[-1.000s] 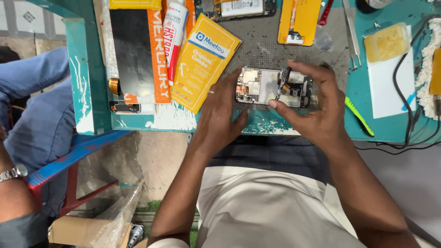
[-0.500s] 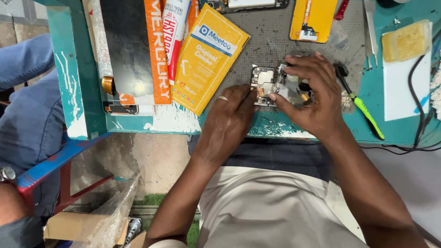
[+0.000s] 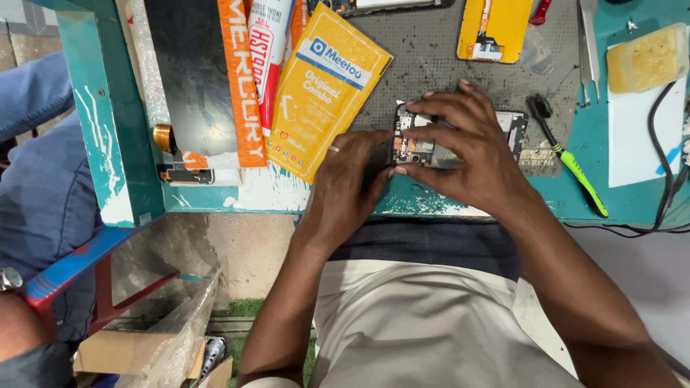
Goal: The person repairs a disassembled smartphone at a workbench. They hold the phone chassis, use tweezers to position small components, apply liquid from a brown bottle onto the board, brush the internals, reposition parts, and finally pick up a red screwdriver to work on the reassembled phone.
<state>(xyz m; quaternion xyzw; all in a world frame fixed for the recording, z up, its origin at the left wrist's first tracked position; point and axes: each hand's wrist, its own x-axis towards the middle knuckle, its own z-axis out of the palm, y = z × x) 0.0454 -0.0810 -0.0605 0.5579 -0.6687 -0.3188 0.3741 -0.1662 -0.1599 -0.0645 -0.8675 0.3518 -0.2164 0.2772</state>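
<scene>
The left hand (image 3: pixel 345 188), a ring on one finger, presses its fingers together against the nine o'clock edge of the opened phone (image 3: pixel 460 136) on the grey mat (image 3: pixel 431 65) of the teal surface (image 3: pixel 596 194). The right hand (image 3: pixel 471 154) lies over it, fingers spread and clamped on the body. Its back cover is off and the circuit boards lie bare, so I judge the work mid-way; the green-handled brush (image 3: pixel 575 169) lies at three o'clock.

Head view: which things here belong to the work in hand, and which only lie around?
In hand:
opened phone
left hand
right hand

Lying about:
yellow packet
green-handled brush
tweezers
yellow sponge
yellow back cover
</scene>
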